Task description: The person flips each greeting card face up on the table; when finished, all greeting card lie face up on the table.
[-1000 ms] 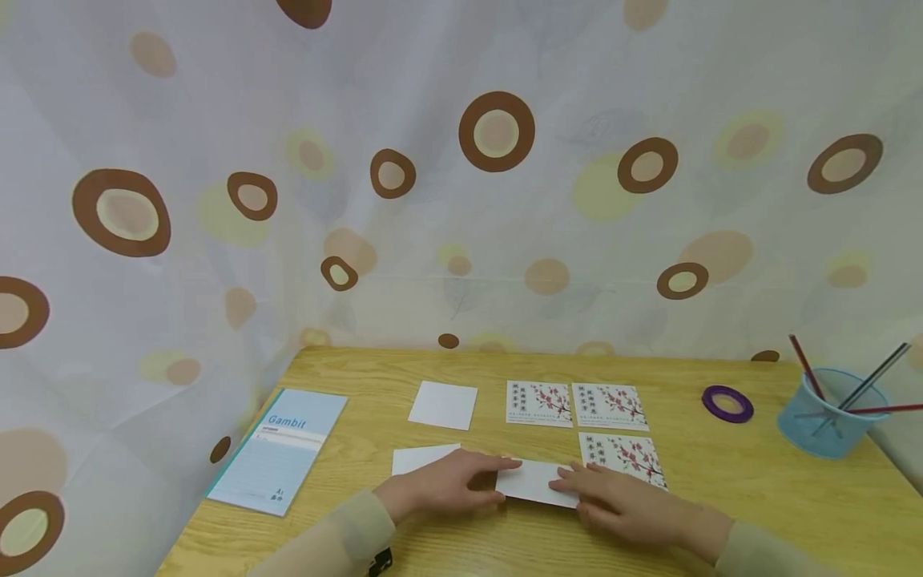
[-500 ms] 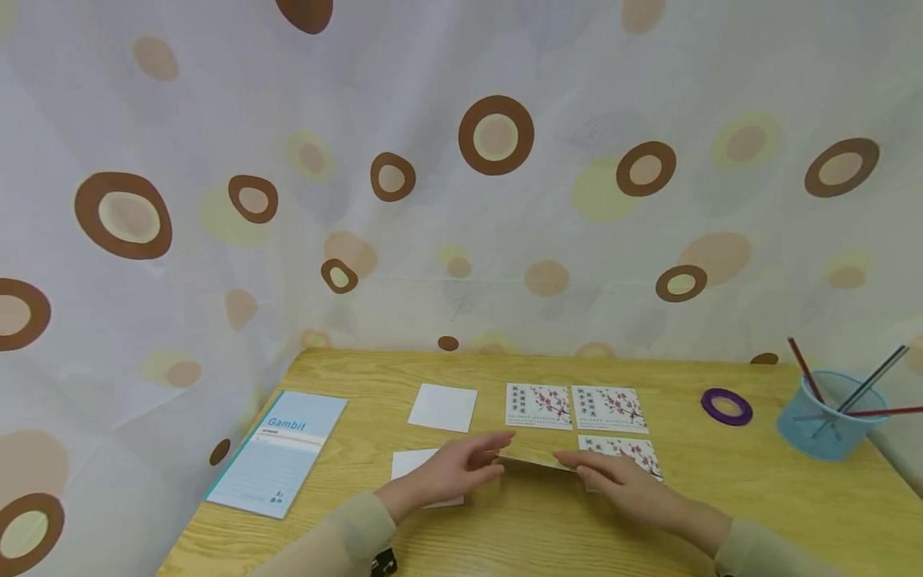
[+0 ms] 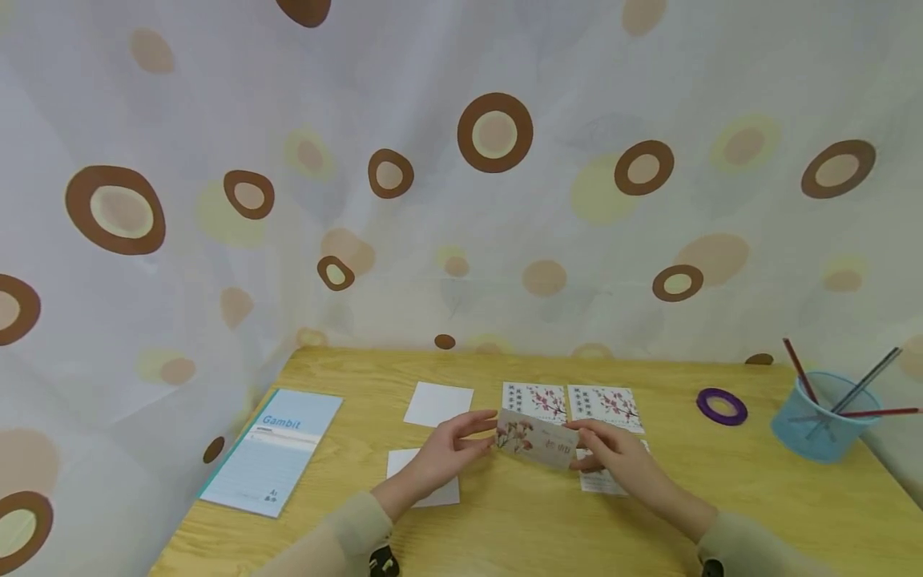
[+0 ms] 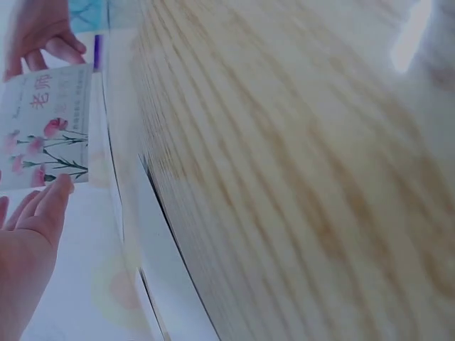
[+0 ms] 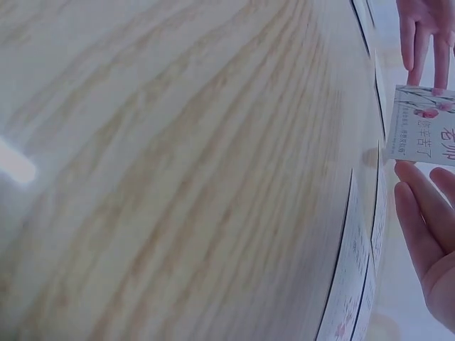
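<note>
A greeting card (image 3: 537, 439) with pink flowers and Chinese lettering is held up, tilted, above the table between both hands. My left hand (image 3: 449, 453) has its fingertips at the card's left edge. At the opposite edge my right hand (image 3: 620, 453) holds the card with thumb and fingers. The left wrist view shows the printed face of the card (image 4: 46, 128) between the two hands. Behind it lie two plum-blossom cards (image 3: 530, 393) (image 3: 606, 405). Another printed card (image 3: 602, 482) is partly hidden under my right hand.
Two blank white cards (image 3: 438, 403) (image 3: 441, 493) lie left of centre, the nearer one partly behind my left hand. A Gambit notebook (image 3: 274, 453) lies at the left. On the right are a purple ring (image 3: 721, 407) and a blue cup (image 3: 818, 429) with pencils.
The card was white side up near the table. Both hands raised it and turned it over, edge-on half a second ago; its flowered face now shows.
</note>
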The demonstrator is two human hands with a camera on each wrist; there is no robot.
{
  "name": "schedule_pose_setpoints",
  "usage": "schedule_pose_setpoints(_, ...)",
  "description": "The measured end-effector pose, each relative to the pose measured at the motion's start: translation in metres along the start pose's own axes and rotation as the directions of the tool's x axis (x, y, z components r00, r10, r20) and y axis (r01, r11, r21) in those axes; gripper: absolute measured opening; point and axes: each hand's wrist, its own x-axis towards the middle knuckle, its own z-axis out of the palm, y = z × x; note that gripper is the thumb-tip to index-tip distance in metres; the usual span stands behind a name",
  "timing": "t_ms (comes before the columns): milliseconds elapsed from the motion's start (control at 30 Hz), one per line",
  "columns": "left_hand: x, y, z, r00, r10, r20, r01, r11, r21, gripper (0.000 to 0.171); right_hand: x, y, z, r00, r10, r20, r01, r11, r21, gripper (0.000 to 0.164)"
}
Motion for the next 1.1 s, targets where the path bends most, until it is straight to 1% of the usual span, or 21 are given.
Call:
schedule_pose_setpoints(67,0.001,0.001,-0.001,1.0,-0.023,-0.015,0.023,1.0,-0.019,0.046,0.004,-0.001,0.0,0.999,0.01,-0.034,-0.01,1.0,0.013,0.047)
schedule_pose_setpoints(133,0.002,0.002,-0.001,0.999,-0.043,-0.028,0.042,0.999,-0.022,0.044,0.007,0.0,0.0,0.998,0.008,-0.062,-0.006,1.0,0.028,0.047)
schedule_pose_setpoints(233,0.003,0.001,0.001,0.997,-0.068,-0.037,0.067,0.998,-0.019,0.043,0.009,0.002,-0.002,0.994,0.006,-0.105,-0.004,1.0,0.025,0.045)
schedule_pose_setpoints(333,0.004,0.001,0.004,0.995,-0.091,-0.033,0.088,0.994,-0.062,0.042,0.009,0.005,-0.003,0.991,0.013,-0.135,-0.011,1.0,0.017,0.041)
schedule_pose_setpoints(433,0.004,0.002,0.005,0.992,-0.126,-0.019,0.122,0.984,-0.129,0.042,0.01,0.007,-0.004,0.986,0.028,-0.163,-0.022,0.999,0.041,0.036)
schedule_pose_setpoints(500,0.004,0.004,0.005,0.99,-0.14,-0.013,0.136,0.98,-0.148,0.042,0.011,0.007,-0.003,0.981,0.04,-0.188,-0.029,0.998,0.058,0.033)
schedule_pose_setpoints(600,0.006,0.005,0.005,0.99,-0.144,-0.005,0.142,0.979,-0.143,0.043,0.014,0.006,-0.004,0.973,0.055,-0.226,-0.041,0.997,0.069,0.03)
schedule_pose_setpoints(733,0.007,0.003,0.006,0.988,-0.156,-0.008,0.153,0.978,-0.141,0.044,0.016,0.01,-0.003,0.971,0.053,-0.233,-0.042,0.998,0.051,0.03)
schedule_pose_setpoints(833,0.007,-0.001,0.007,0.983,-0.181,-0.018,0.176,0.974,-0.142,0.045,0.018,0.013,-0.001,0.973,0.04,-0.229,-0.04,0.999,0.004,0.028)
schedule_pose_setpoints(933,0.006,-0.003,0.008,0.98,-0.198,-0.028,0.192,0.972,-0.136,0.045,0.02,0.015,0.003,0.971,0.002,-0.241,-0.031,0.993,-0.118,0.023)
schedule_pose_setpoints(1033,0.005,-0.003,0.007,0.979,-0.2,-0.027,0.195,0.974,-0.117,0.047,0.022,0.014,0.006,0.965,-0.04,-0.258,-0.029,0.965,-0.26,0.018)
schedule_pose_setpoints(1100,0.005,-0.003,0.007,0.979,-0.203,-0.021,0.2,0.973,-0.113,0.048,0.024,0.013,0.007,0.962,-0.065,-0.264,-0.027,0.944,-0.33,0.015)
